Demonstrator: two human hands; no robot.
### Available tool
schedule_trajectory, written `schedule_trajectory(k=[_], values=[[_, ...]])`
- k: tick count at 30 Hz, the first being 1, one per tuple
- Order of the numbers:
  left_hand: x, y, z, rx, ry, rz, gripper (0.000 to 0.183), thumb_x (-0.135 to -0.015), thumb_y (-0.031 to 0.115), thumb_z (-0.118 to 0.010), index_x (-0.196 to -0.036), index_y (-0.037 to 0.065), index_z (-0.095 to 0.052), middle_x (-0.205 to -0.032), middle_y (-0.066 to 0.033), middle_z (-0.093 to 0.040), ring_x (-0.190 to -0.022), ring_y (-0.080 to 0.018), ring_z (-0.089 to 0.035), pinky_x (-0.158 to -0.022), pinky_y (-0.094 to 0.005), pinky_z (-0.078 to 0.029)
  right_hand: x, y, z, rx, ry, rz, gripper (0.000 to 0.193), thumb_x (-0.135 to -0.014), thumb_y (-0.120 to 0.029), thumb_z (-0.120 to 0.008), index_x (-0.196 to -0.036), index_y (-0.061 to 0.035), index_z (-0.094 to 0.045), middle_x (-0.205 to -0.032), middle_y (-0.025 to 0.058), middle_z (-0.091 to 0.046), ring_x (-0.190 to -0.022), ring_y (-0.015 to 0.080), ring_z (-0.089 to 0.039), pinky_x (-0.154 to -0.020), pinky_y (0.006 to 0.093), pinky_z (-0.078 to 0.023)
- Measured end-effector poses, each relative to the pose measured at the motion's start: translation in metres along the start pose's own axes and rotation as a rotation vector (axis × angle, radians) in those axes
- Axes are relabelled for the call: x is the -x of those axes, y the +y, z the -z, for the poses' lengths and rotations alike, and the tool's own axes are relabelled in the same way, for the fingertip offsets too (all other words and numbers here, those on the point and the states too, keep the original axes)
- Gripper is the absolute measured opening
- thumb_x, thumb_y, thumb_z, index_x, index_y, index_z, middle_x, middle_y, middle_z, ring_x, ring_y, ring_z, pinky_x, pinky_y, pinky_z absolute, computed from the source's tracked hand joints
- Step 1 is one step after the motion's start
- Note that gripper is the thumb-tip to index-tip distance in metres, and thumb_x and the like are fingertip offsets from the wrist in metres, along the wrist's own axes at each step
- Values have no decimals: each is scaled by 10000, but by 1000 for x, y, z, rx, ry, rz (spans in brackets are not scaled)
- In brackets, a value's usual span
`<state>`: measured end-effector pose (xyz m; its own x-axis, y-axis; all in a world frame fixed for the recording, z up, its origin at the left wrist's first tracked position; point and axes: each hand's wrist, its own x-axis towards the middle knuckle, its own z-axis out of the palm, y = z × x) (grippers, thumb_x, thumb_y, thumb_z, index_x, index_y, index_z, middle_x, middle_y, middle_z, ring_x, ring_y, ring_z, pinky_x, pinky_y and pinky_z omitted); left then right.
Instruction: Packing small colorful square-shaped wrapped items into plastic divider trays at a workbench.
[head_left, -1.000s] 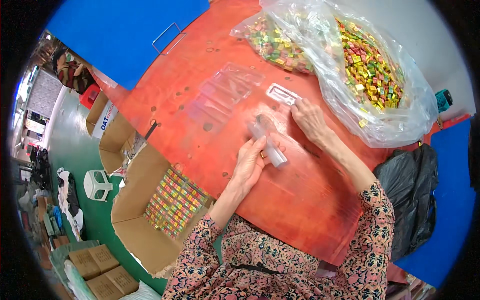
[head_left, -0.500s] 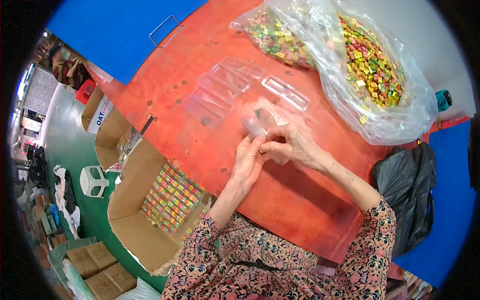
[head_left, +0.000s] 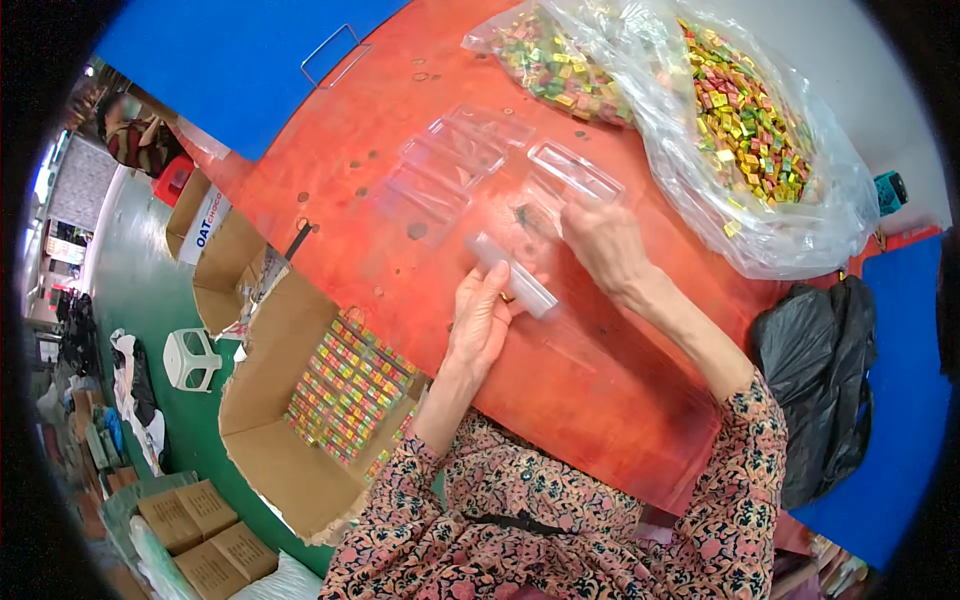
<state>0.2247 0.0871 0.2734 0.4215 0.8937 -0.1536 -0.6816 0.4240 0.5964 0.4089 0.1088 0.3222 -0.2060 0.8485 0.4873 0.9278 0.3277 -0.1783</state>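
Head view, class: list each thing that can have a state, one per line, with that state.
Left hand: holding a clear plastic case.
Right hand: over the table, touching the clear lid.
Clear trays: empty, lying flat.
Candy bag: open, full.
Cardboard box: open, part filled.

Clear plastic tray [head_left: 512,275], tilted, above red table [head_left: 330,220]

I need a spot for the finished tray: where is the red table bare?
Bare: the table strip between the hands and the near edge. Crowded: clear trays beyond the left hand, and candy bags beyond the right hand.
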Motion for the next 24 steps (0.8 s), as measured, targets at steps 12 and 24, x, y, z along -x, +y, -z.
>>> schedule_trajectory(k=[12, 24], values=[[-2, 2, -2, 28, 2, -37, 379, -829, 200, -613, -1116, 32, -432, -997, -108, -574, -909, -238, -598, -784, -380, -527, 8, -41, 16, -729, -381, -209, 203, -800, -180, -605, -769, 20, -608, -658, 106, -580, -607, 182, -559, -509, 318, -432], [5, -3, -1, -48, -42, -73, 418, -848, 211, -587, -1167, -3, -424, -1033, -94, -561, -944, -189, -570, -836, -353, -490, 19, -40, 16, -1277, -572, -562, 218, -786, -164, -593, -636, -6, -587, -546, 14, -531, -501, 89, -494, -468, 258, -424]])
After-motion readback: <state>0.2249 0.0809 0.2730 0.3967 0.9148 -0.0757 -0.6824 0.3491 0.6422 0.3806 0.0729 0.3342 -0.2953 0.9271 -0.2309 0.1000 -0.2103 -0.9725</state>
